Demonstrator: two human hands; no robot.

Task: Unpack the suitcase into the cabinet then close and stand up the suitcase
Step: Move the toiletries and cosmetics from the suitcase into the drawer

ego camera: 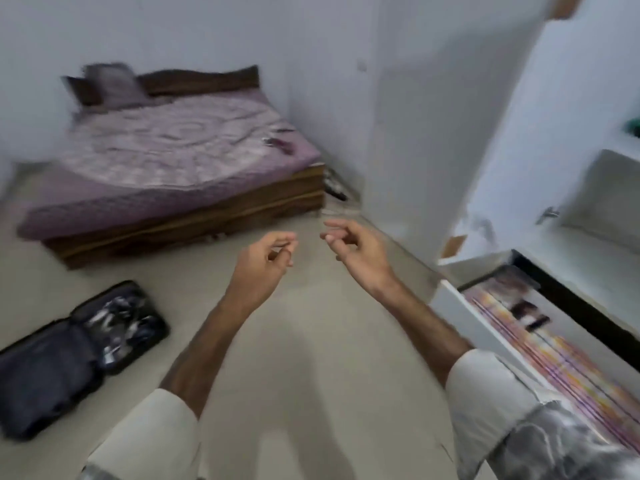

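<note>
1. The left hand (266, 259) is held out in mid-air over the floor (311, 341), its fingers loosely curled toward the thumb with nothing between them.
2. The right hand (356, 247) hangs just beside it, also above the floor, fingers relaxed and partly bent, holding nothing.
3. Both forearms reach forward out of pale rolled-up sleeves (491, 403).
4. The suitcase (79, 355) lies open and flat on the floor at the lower left, well apart from both hands; one dark half sits nearer, and the other half shows jumbled contents too blurred to name.
5. The cabinet (571, 174) stands at the right, white, with its door (433, 133) swung open.
6. Low on the right, a compartment (446, 303) holds striped pink and orange folded cloth (554, 368).
7. A bed (180, 161) with a purple patterned cover and a pillow (110, 84) stands against the far wall.
</note>
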